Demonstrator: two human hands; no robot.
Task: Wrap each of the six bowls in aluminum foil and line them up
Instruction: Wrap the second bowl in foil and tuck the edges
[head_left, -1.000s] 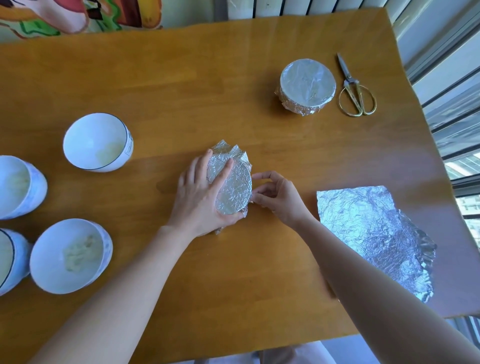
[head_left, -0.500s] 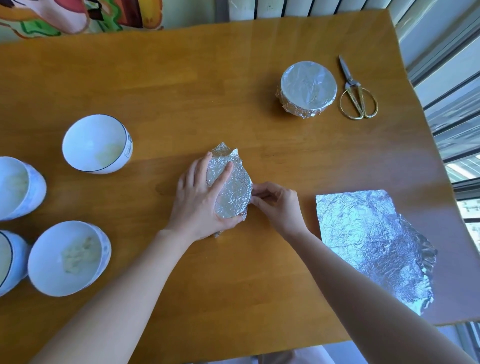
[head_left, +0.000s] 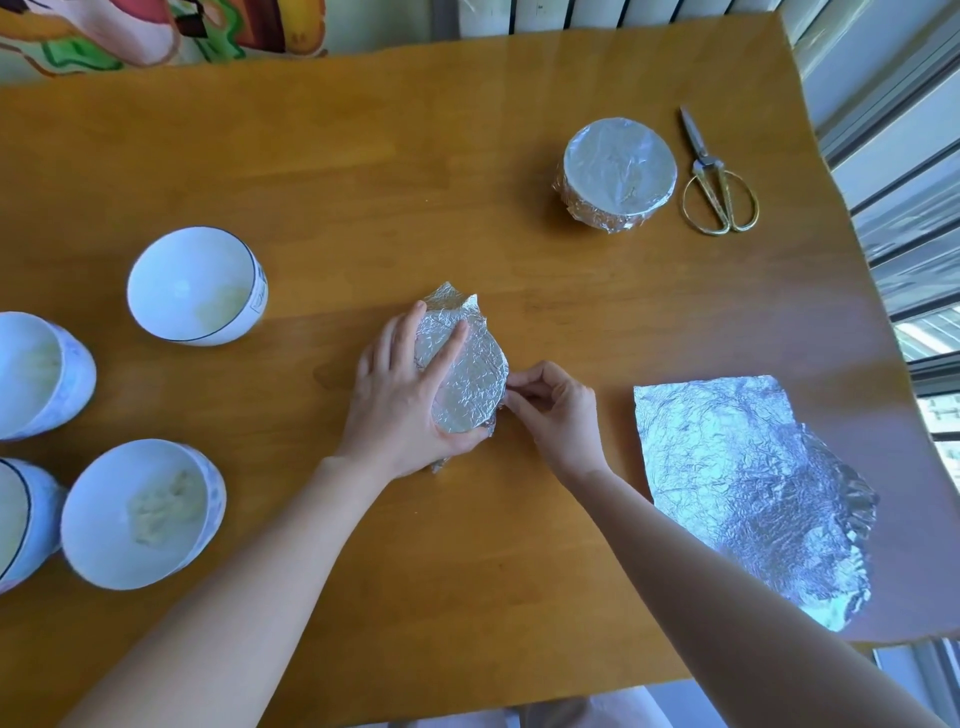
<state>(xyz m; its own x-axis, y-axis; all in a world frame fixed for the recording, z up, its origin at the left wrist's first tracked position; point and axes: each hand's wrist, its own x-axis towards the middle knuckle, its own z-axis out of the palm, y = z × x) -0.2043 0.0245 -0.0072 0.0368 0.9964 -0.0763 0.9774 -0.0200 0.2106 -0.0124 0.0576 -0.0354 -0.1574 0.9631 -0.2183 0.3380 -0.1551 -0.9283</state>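
Note:
A bowl covered in crinkled foil (head_left: 470, 379) stands at the table's middle. My left hand (head_left: 402, 395) lies over its left side, fingers spread on the foil top and thumb under its near edge. My right hand (head_left: 553, 410) pinches the foil at the bowl's right rim with curled fingers. A finished foil-wrapped bowl (head_left: 618, 174) sits at the far right. Several uncovered white bowls stand at the left: one (head_left: 195, 286) farther back, one (head_left: 137, 512) near, two (head_left: 39, 374) (head_left: 18, 522) cut by the frame's edge.
A loose sheet of foil (head_left: 748, 488) lies on the wooden table (head_left: 363, 171) at the near right, overhanging the edge. Gold-handled scissors (head_left: 714, 182) lie right of the wrapped bowl. Window frames run along the right side.
My right hand has closed in against the bowl's right rim and pinches the foil there. My left hand stays on top of the bowl.

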